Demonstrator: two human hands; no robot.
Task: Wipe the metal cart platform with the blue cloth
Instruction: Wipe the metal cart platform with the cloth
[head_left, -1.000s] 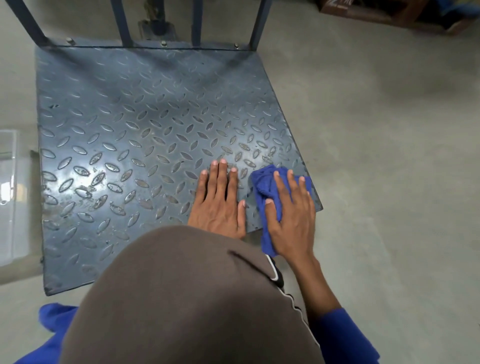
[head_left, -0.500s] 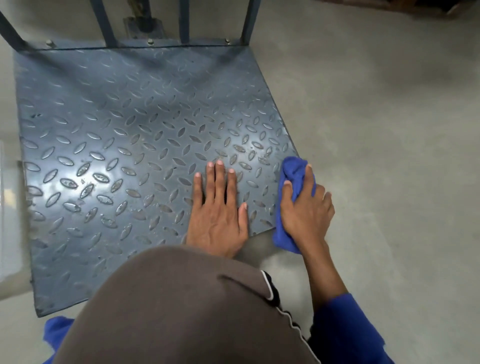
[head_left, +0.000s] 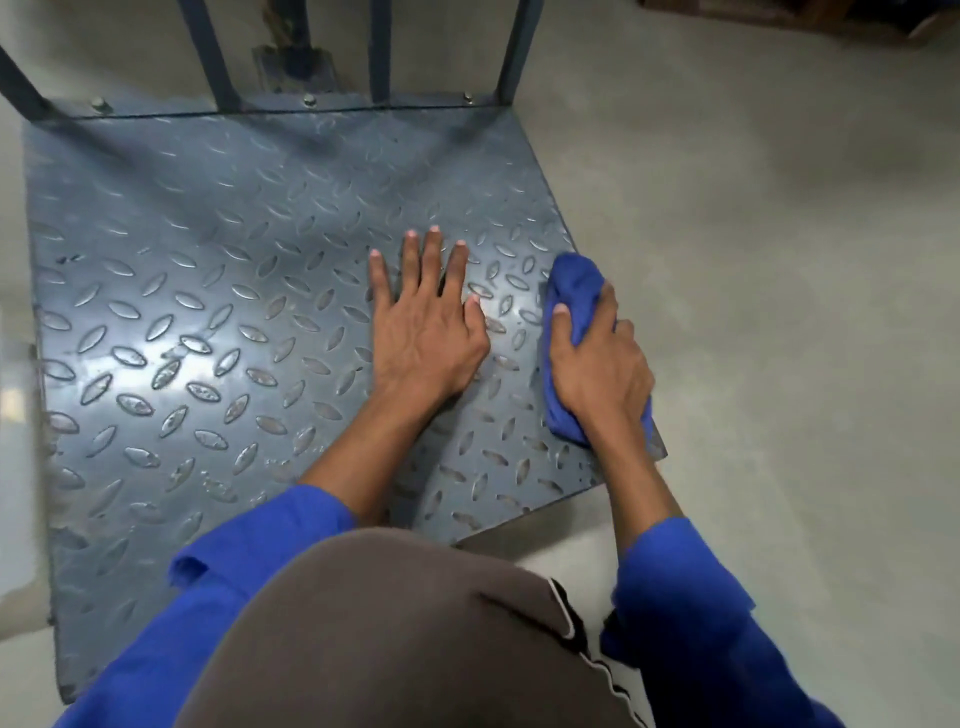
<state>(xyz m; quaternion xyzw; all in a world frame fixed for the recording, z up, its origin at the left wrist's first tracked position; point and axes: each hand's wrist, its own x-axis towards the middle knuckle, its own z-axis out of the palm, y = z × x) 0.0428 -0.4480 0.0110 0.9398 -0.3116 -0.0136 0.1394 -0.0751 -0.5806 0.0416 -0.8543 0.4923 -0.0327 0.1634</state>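
Observation:
The metal cart platform (head_left: 208, 291) is a grey-blue tread plate with raised oval ridges, lying low over the floor. My left hand (head_left: 426, 332) rests flat on it, fingers spread, right of the middle. My right hand (head_left: 597, 364) grips the bunched blue cloth (head_left: 574, 283) and presses it against the platform's right edge. Part of the cloth sticks out ahead of the fingers and part hangs behind the wrist.
Dark metal handle bars (head_left: 208, 52) rise from the platform's far edge, bolted through a strip. Grey concrete floor (head_left: 779, 260) lies to the right. My brown-clad knee (head_left: 415, 634) and blue sleeves fill the bottom. A pale object shows at the left border.
My right hand has slid the cloth from the platform's near right corner out to the right edge and forward along it. My left hand stayed flat on the plate.

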